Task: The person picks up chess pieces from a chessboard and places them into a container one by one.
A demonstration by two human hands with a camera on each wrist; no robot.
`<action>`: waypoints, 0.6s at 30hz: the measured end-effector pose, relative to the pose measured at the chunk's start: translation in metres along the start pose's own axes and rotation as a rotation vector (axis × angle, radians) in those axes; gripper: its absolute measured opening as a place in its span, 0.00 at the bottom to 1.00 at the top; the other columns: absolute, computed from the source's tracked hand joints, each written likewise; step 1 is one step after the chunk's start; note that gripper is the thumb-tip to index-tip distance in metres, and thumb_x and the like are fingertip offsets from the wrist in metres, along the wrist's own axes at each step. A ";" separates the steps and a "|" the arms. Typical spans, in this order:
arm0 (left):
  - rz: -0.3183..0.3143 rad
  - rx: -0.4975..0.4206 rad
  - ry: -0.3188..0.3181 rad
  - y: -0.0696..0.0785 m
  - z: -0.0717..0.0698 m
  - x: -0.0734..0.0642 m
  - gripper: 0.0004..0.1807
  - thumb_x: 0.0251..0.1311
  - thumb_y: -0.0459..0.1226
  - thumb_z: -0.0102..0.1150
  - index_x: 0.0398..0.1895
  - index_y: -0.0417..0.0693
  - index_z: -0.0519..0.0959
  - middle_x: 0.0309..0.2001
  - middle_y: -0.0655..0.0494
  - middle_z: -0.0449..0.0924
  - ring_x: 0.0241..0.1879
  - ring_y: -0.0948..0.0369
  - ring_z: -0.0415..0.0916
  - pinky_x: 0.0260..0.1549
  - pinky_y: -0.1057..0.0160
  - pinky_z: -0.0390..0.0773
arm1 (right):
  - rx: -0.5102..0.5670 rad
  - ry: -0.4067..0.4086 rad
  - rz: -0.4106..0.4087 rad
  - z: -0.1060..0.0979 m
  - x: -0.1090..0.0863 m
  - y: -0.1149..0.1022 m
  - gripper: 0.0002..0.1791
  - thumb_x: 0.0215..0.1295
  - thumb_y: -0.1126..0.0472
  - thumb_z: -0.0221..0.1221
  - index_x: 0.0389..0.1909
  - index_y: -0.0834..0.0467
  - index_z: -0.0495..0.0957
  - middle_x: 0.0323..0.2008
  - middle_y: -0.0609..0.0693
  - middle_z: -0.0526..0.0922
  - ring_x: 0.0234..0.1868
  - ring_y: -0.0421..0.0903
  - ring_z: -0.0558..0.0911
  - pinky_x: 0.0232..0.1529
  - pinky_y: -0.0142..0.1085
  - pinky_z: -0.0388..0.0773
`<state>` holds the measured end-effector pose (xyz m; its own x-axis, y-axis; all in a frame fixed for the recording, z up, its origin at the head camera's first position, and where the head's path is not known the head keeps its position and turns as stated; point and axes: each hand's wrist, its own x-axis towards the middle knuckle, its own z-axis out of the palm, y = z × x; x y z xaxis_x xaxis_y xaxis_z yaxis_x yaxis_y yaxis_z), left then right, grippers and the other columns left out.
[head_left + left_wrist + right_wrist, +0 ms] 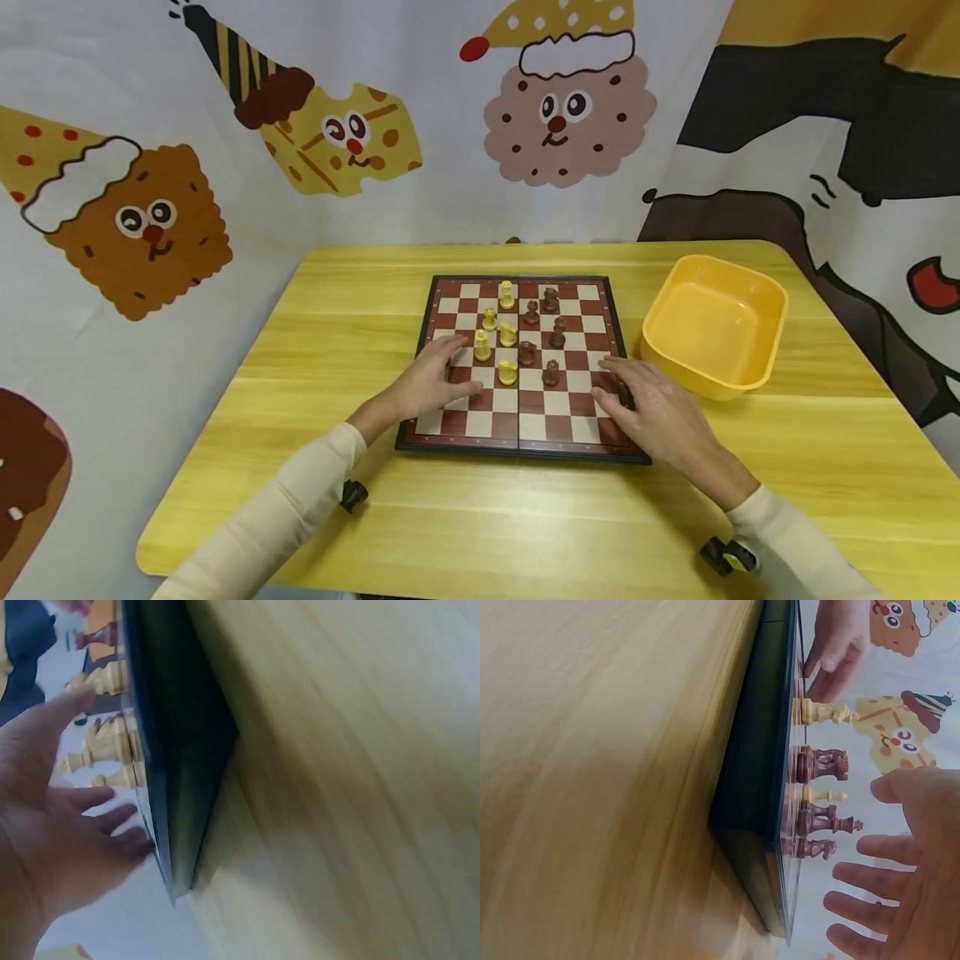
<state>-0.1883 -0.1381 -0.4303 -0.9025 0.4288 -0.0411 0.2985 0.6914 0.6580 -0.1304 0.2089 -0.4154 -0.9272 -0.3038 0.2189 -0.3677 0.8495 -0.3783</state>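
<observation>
The work in hand looks like handling chess pieces on a board, at a pause between grips. The chessboard [491,423] lies unfolded on the wooden table [300,354], its hinge line running near to far. Five pale yellow pieces [482,346] stand upright on its left half, and five dark brown pieces [552,373] on its right.

The left hand [423,385] hovers over the board's left edge, fingers loosely spread and grasping nothing; whether a fingertip brushes the board is hard to tell, since the left wrist view is blurred. The right hand [660,408] is likewise released, fingers apart over the right edge, well clear of the brown pieces. A yellow plastic tub [697,379] sits just beyond it, to the far right (handy for storing pieces, perhaps).

The next move, I judge, calls for a thumb-and-finger pinch on one piece and a straight lift; the men stand close together near the middle, so a sideways sweep could topple a neighbour.
</observation>
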 end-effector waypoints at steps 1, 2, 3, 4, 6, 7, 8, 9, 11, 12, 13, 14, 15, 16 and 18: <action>0.002 0.086 -0.020 0.000 0.000 -0.001 0.49 0.64 0.55 0.67 0.78 0.36 0.58 0.78 0.41 0.53 0.76 0.45 0.50 0.70 0.43 0.58 | 0.002 0.002 -0.006 0.000 0.002 -0.001 0.30 0.75 0.43 0.57 0.65 0.60 0.76 0.63 0.61 0.77 0.65 0.63 0.72 0.61 0.62 0.69; 0.003 0.162 -0.042 -0.001 0.000 -0.003 0.53 0.62 0.59 0.66 0.79 0.36 0.56 0.79 0.42 0.49 0.77 0.45 0.45 0.71 0.43 0.54 | 0.005 0.002 -0.013 0.001 0.004 -0.002 0.29 0.75 0.43 0.58 0.65 0.60 0.76 0.63 0.61 0.78 0.65 0.63 0.73 0.61 0.62 0.69; 0.008 0.226 -0.060 -0.001 -0.001 -0.004 0.56 0.61 0.63 0.65 0.79 0.35 0.55 0.80 0.42 0.45 0.78 0.45 0.41 0.72 0.43 0.51 | 0.011 0.001 -0.019 0.002 0.007 -0.003 0.29 0.75 0.44 0.58 0.65 0.61 0.77 0.63 0.61 0.78 0.65 0.62 0.73 0.61 0.61 0.70; 0.013 0.270 -0.076 0.000 -0.001 -0.004 0.58 0.60 0.65 0.63 0.79 0.35 0.54 0.81 0.42 0.43 0.79 0.45 0.39 0.72 0.43 0.50 | 0.017 0.001 -0.024 0.003 0.009 -0.004 0.28 0.75 0.44 0.58 0.64 0.61 0.77 0.62 0.61 0.78 0.64 0.62 0.74 0.61 0.60 0.70; 0.013 0.327 -0.099 0.000 -0.002 -0.005 0.60 0.60 0.68 0.60 0.79 0.33 0.53 0.81 0.41 0.41 0.79 0.45 0.38 0.73 0.45 0.48 | 0.032 -0.004 -0.028 0.005 0.015 -0.006 0.28 0.75 0.45 0.57 0.64 0.61 0.78 0.62 0.61 0.79 0.63 0.61 0.75 0.60 0.60 0.71; 0.014 0.348 -0.106 0.001 -0.003 -0.005 0.60 0.60 0.68 0.59 0.79 0.33 0.52 0.81 0.40 0.40 0.79 0.45 0.39 0.73 0.45 0.48 | 0.046 -0.008 -0.027 0.006 0.018 -0.007 0.27 0.75 0.45 0.57 0.63 0.61 0.78 0.62 0.61 0.79 0.63 0.61 0.75 0.59 0.60 0.72; 0.016 0.362 -0.109 0.001 -0.004 -0.004 0.60 0.61 0.68 0.59 0.79 0.33 0.53 0.81 0.40 0.41 0.79 0.45 0.39 0.73 0.45 0.48 | 0.064 -0.015 -0.024 0.008 0.021 -0.007 0.26 0.75 0.46 0.57 0.63 0.60 0.79 0.62 0.61 0.79 0.63 0.61 0.75 0.59 0.60 0.72; 0.014 0.376 -0.112 0.001 -0.004 -0.004 0.60 0.61 0.68 0.59 0.79 0.33 0.53 0.80 0.39 0.41 0.78 0.45 0.40 0.73 0.46 0.49 | 0.085 -0.022 -0.021 0.010 0.024 -0.008 0.26 0.75 0.46 0.58 0.63 0.59 0.79 0.62 0.60 0.79 0.63 0.61 0.75 0.59 0.60 0.72; 0.009 0.402 -0.112 0.002 -0.005 -0.003 0.60 0.60 0.68 0.60 0.79 0.32 0.53 0.80 0.39 0.43 0.78 0.44 0.42 0.73 0.46 0.50 | 0.141 -0.039 -0.015 0.014 0.029 -0.009 0.24 0.75 0.47 0.59 0.62 0.58 0.80 0.62 0.59 0.79 0.63 0.61 0.75 0.59 0.60 0.72; 0.002 0.412 -0.107 0.003 -0.005 -0.002 0.60 0.60 0.68 0.61 0.79 0.33 0.54 0.80 0.39 0.43 0.78 0.45 0.43 0.73 0.46 0.51 | 0.175 -0.045 -0.013 0.015 0.032 -0.009 0.24 0.74 0.48 0.60 0.62 0.58 0.81 0.62 0.58 0.79 0.63 0.60 0.75 0.59 0.60 0.72; -0.008 0.418 -0.099 0.004 -0.004 -0.001 0.60 0.59 0.68 0.62 0.79 0.34 0.55 0.80 0.40 0.45 0.78 0.45 0.44 0.72 0.46 0.52 | 0.209 -0.051 -0.012 0.017 0.034 -0.009 0.23 0.73 0.48 0.62 0.61 0.58 0.81 0.61 0.58 0.80 0.62 0.60 0.76 0.58 0.60 0.73; -0.018 0.420 -0.092 0.004 -0.002 -0.001 0.60 0.57 0.68 0.63 0.79 0.35 0.56 0.80 0.41 0.46 0.78 0.46 0.45 0.72 0.46 0.53 | 0.240 -0.058 -0.009 0.019 0.035 -0.009 0.23 0.73 0.49 0.63 0.61 0.58 0.81 0.61 0.57 0.80 0.62 0.59 0.77 0.58 0.59 0.74; -0.029 0.408 -0.090 0.005 0.000 -0.001 0.61 0.56 0.68 0.64 0.79 0.36 0.56 0.80 0.43 0.46 0.78 0.46 0.46 0.72 0.46 0.55 | 0.276 -0.065 0.000 0.021 0.036 -0.008 0.23 0.72 0.50 0.64 0.60 0.59 0.82 0.60 0.57 0.81 0.60 0.58 0.78 0.56 0.58 0.75; -0.036 0.387 -0.091 0.006 0.003 -0.001 0.61 0.55 0.69 0.65 0.79 0.36 0.57 0.80 0.43 0.47 0.77 0.46 0.46 0.71 0.45 0.56 | 0.315 -0.070 0.013 0.022 0.035 -0.007 0.22 0.71 0.51 0.65 0.59 0.60 0.82 0.59 0.57 0.81 0.58 0.57 0.80 0.54 0.57 0.77; -0.065 0.328 -0.095 0.007 0.000 -0.004 0.63 0.52 0.67 0.69 0.79 0.37 0.56 0.80 0.44 0.47 0.77 0.46 0.46 0.70 0.44 0.58 | 0.388 -0.074 0.018 0.027 0.039 -0.009 0.22 0.69 0.53 0.66 0.59 0.61 0.82 0.57 0.56 0.82 0.54 0.56 0.82 0.50 0.55 0.79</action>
<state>-0.1829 -0.1354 -0.4255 -0.8945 0.4193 -0.1549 0.3394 0.8626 0.3752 -0.1648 0.1774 -0.4280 -0.9311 -0.3327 0.1492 -0.3378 0.6330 -0.6966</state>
